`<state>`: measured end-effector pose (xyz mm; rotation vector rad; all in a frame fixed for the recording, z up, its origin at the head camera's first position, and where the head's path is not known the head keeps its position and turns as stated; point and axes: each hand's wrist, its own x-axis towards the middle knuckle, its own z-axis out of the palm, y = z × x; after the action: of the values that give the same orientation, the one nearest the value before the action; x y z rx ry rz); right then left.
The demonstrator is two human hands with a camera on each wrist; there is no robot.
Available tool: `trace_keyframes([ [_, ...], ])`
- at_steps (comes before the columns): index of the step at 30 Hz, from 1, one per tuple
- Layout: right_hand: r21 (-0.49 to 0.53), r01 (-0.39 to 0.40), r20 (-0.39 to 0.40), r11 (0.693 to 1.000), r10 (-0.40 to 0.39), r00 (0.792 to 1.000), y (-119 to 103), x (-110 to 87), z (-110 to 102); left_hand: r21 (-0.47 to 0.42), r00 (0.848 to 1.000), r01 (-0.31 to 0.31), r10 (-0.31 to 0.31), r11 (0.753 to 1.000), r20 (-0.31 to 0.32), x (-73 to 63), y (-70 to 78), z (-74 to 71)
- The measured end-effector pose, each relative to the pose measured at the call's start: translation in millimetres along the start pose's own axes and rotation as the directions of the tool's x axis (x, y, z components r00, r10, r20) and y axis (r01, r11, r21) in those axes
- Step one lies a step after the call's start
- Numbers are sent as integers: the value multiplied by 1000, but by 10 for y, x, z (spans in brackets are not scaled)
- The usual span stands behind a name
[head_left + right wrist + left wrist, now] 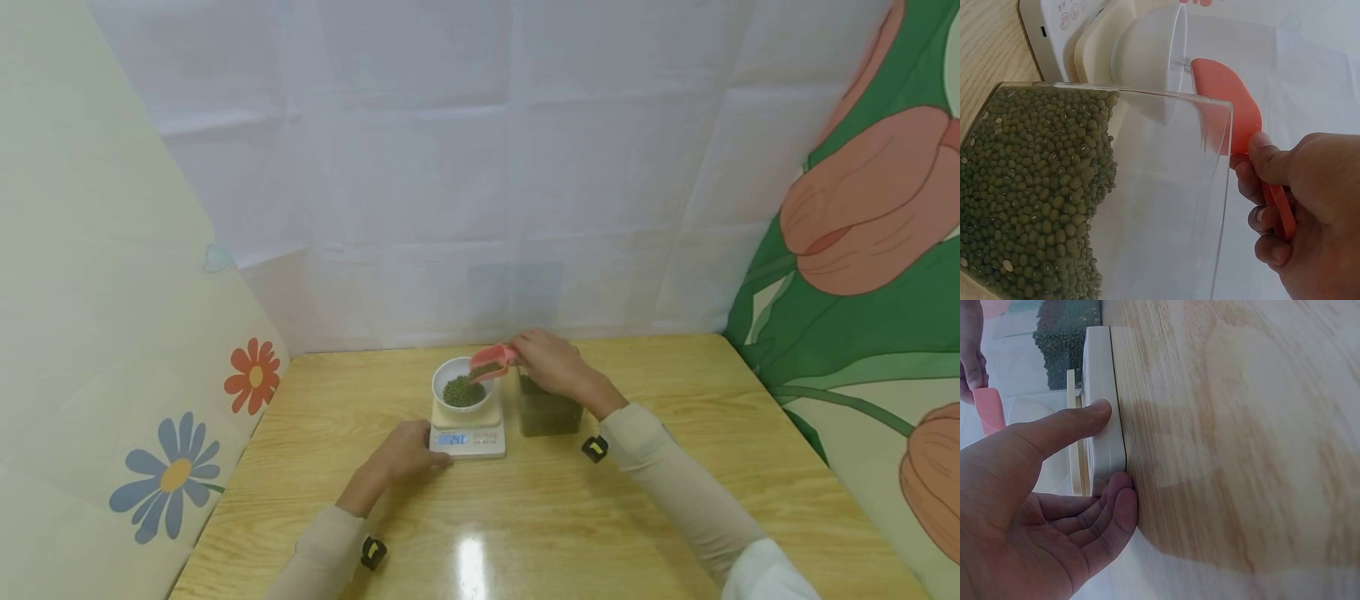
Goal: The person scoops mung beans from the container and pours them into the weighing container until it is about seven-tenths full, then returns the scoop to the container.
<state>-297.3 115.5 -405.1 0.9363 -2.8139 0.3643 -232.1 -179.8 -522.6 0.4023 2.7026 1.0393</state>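
Observation:
My right hand point(551, 362) grips the handle of a pink scoop point(497, 357), its mouth tilted over the rim of a white bowl point(438, 388). Green mung beans point(463, 392) lie in the bowl, and more are in the scoop. Under the bowl is a white kitchen scale point(487, 451) with a lit display. My left hand point(405, 452) holds the scale's near left corner, thumb on the front side point(1100, 447) and fingers curled at the left side. In the right wrist view, fingers and thumb wrap the scoop's red-looking handle point(1277, 212).
Just right of the scale stands a clear container point(551, 419) partly filled with mung beans point(1035, 187). The wooden table point(555, 517) ends at a white cloth backdrop point(420, 208). Flower-patterned panels point(150, 333) flank both sides. Small black-and-yellow devices point(595, 449) sit near each wrist.

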Motion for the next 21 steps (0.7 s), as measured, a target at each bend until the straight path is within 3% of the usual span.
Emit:
trace_keyframes([
  [21, -70, 36, -12, 997, -37, 999, -20, -4, -52, -2, 1000, 16, -16, 1000, -7, -19, 29, -3],
])
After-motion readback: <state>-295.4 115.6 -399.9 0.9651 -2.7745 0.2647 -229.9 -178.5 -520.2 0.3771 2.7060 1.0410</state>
